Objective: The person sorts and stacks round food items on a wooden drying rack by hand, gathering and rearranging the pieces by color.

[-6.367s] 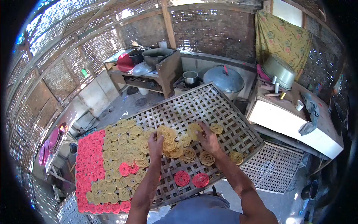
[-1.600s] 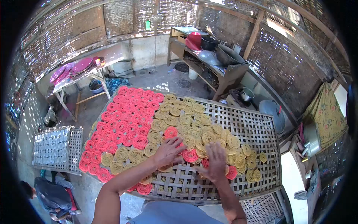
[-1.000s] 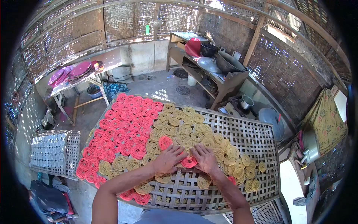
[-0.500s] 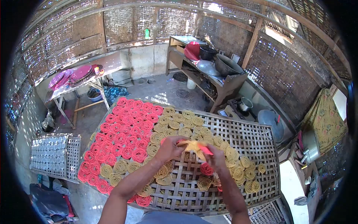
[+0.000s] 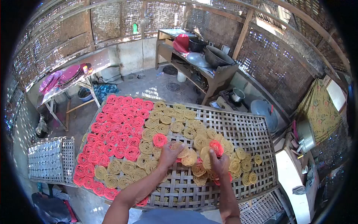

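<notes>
My left hand (image 5: pixel 170 154) is closed on a few yellow coiled crackers (image 5: pixel 188 158), rounds of thin wound strands. To its right, my right hand (image 5: pixel 220 163) grips yellow coiled crackers (image 5: pixel 206 154), with a red coiled cracker (image 5: pixel 216 147) at its thumb. Both hands are low over a woven bamboo tray (image 5: pixel 238 121). Just above my left hand lies a single red coiled cracker (image 5: pixel 160 140). Rows of red coiled crackers (image 5: pixel 118 127) cover the tray's left side, and yellow ones border them. More yellow rounds are heaped right of my right hand; my fingers partly hide the held ones.
Behind the tray, a wooden bench (image 5: pixel 214 80) carries a large dark pot (image 5: pixel 218 56). A table (image 5: pixel 71 84) with pink items stands at the back left. A smaller rack (image 5: pixel 44 158) of pale rounds is at left. A metal pot (image 5: pixel 305 134) sits at right.
My hands were close together with yellow and red crackers between them. Now they are apart and lower, each with crackers. A red cracker now shows uncovered above my left hand.
</notes>
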A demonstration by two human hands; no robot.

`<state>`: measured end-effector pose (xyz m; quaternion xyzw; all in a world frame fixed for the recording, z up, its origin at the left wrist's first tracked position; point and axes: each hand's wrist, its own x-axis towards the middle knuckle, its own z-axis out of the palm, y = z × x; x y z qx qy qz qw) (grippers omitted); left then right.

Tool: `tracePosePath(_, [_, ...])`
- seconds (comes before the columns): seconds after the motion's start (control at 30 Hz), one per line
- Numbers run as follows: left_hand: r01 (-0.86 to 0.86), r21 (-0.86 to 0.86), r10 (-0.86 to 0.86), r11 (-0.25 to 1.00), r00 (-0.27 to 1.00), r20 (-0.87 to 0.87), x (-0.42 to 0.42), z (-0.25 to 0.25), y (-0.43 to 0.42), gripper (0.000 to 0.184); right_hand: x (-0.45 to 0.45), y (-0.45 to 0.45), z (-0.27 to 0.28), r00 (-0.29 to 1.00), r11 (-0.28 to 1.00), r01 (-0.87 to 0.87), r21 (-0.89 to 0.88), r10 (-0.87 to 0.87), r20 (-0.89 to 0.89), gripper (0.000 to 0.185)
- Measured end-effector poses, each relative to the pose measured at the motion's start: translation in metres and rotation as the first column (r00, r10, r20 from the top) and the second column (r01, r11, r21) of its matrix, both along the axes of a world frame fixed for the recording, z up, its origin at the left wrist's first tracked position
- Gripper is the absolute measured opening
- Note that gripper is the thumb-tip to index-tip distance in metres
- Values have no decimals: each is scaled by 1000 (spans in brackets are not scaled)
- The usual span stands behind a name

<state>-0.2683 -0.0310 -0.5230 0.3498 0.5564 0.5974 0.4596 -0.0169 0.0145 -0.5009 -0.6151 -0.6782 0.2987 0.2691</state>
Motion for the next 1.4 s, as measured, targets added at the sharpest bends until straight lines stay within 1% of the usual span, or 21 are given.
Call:
tracePosePath(0.07, [-13,54,24,998,979,-204,0,-8,-5,41,12,-7,-9,976,961,-69,267,9,219,54])
tracePosePath(0.1, [-16,88,42,996,952,-302,-1,-11,-5,39,14,-7,-12,946,911,-126,393,-9,325,59])
tracePosePath(0.13, [8,160,65,987,892,-446,-2,-14,-6,36,16,-6,-13,949,905,-124,406,-11,316,63])
tracePosePath(0.2, [89,279,136,956,710,-691,-1,-12,-11,32,15,-12,-7,954,896,-120,427,-14,299,70])
tracePosePath(0.3, [123,335,153,934,711,-687,1,-4,-11,27,5,-19,6,880,833,-216,510,-60,472,77])
tracePosePath(0.37, [68,168,-5,983,936,-351,2,9,-12,28,-14,-24,19,923,800,-251,544,28,384,73])
tracePosePath(0.4, [71,76,-59,995,988,-146,4,12,-11,28,-23,-26,25,938,783,-265,563,73,340,71])
tracePosePath(0.5, [86,32,-85,996,996,-27,9,-4,-7,29,-45,-28,34,767,695,-579,426,286,575,70])
tracePosePath(0.53, [77,26,-78,997,997,19,8,-7,-8,29,-52,-27,32,735,672,-629,390,352,579,61])
tracePosePath(0.6, [56,15,-58,998,992,111,5,-6,-9,30,-55,-17,20,723,712,-644,281,446,528,52])
tracePosePath(0.63, [47,14,-48,999,996,81,0,-6,-8,32,-55,-13,13,715,724,-653,224,491,498,47])
tracePosePath(0.73, [0,14,0,1000,1000,-10,-25,3,-8,37,-49,-5,1,803,742,-588,320,487,344,36])
tracePosePath(0.8, [129,46,-115,991,966,-233,-33,0,-8,37,-58,-4,28,873,871,-486,69,481,73,32])
tracePosePath(0.83, [197,49,-169,979,924,-342,-36,-1,-7,37,-61,-4,38,899,896,-437,-76,434,-55,31])
tracePosePath(0.87, [158,122,-85,980,882,-463,-31,8,-11,33,-61,7,35,902,902,-432,-5,432,10,35])
tracePosePath(0.97, [94,342,174,935,719,-673,-25,0,-9,30,-77,38,38,916,876,-401,269,392,89,34])
tracePosePath(1.0, [85,332,180,939,702,-689,-25,-5,-6,29,-83,59,28,910,841,-414,348,392,133,38])
tracePosePath(1.1, [58,313,191,948,684,-704,-27,-11,-6,34,-118,110,15,901,804,-434,406,394,183,44])
tracePosePath(1.2, [65,320,197,945,668,-718,-29,-15,-5,36,-162,160,-3,894,789,-433,436,314,319,52])
tracePosePath(1.3, [74,312,193,947,646,-739,-30,-18,-3,36,-199,205,-19,876,755,-447,480,263,404,53])
tracePosePath(1.4, [88,300,184,950,622,-762,-30,-19,-4,35,-216,226,-32,859,708,-459,537,199,472,42])
